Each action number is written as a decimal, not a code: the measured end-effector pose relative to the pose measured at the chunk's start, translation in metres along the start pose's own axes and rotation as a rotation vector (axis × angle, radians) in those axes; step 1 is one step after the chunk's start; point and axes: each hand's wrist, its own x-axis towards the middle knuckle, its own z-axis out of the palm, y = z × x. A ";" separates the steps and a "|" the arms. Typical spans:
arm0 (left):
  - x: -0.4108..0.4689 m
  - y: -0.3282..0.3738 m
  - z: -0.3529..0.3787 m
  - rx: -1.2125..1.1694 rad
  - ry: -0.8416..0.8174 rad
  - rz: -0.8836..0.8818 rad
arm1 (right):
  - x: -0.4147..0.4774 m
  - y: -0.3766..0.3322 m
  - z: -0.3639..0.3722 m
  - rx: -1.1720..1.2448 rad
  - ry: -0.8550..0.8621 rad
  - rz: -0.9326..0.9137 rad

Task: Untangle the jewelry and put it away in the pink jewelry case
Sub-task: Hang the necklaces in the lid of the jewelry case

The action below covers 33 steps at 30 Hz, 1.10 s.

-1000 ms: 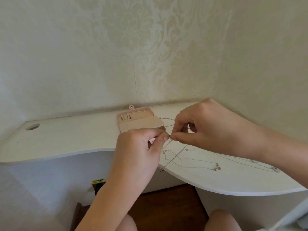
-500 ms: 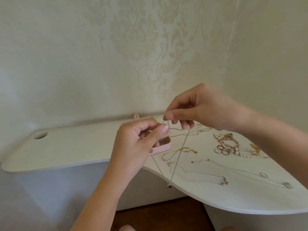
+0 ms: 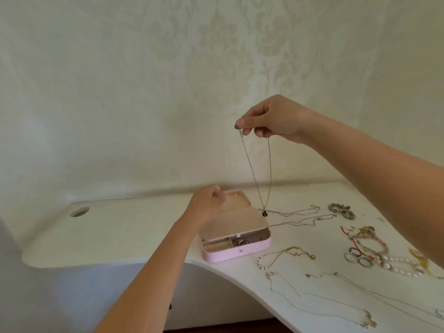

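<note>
**Q:** Which hand holds the work, and how?

**A:** The right hand [image 3: 276,118], raised well above the pink jewelry case [image 3: 237,251] and somewhat to its right. Thumb and forefinger pinch one end of a fine silver necklace [image 3: 250,164]. The other fingers are curled over its second strand. The chain hangs as a narrow loop, both strands meeting at a dark drop pendant [image 3: 264,213].

**Q:** Where is the pendant, relative to the case?

**A:** Just beside the right edge of the opened lid [image 3: 236,200]. Whether it touches the desk [image 3: 120,231] cannot be told.

**Q:** And the other hand?

**A:** The left hand [image 3: 206,207] is at the lid's left rim, back of the hand toward the camera, fingers curled. Whether they grasp the rim or merely lie against it cannot be told.

**Q:** What is the state of the case itself?

**A:** Open, standing near the desk's front edge. A beige panel [image 3: 242,217] covers the rear of the tray. The front compartments are exposed, and the middle one contains silver pieces [image 3: 241,242].

**Q:** What surrounds it?

**A:**
- **Right of the case, toward the wall:** two silver chains [image 3: 300,212] lie stretched out, and beyond them is a dark beaded bracelet [image 3: 341,210].
- **Right of the case, toward the front:** a gold chain [image 3: 288,252].
- **Farther right:** several rings [image 3: 353,252], a pink bead bracelet [image 3: 374,241] and a pearl strand [image 3: 398,264], lying close together.
- **Right of the case and nearer the camera:** thin silver necklaces [image 3: 336,301] lie spread apart.
- **Well to the left of the case:** a round hole [image 3: 79,211] pierces the desk.
</note>
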 end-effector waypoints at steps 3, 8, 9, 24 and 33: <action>0.018 -0.026 0.021 0.202 0.000 -0.060 | 0.024 0.004 -0.004 0.036 0.000 -0.012; 0.030 -0.042 0.047 0.378 0.018 -0.095 | 0.058 0.015 -0.006 0.053 -0.028 -0.015; 0.030 -0.043 0.049 0.409 0.024 -0.085 | 0.064 0.017 -0.005 0.054 -0.036 -0.013; 0.021 -0.046 0.056 0.603 0.259 0.012 | 0.108 0.042 0.033 0.139 -0.055 -0.128; 0.018 -0.047 0.057 0.589 0.450 0.138 | 0.111 0.050 0.032 0.174 -0.078 -0.123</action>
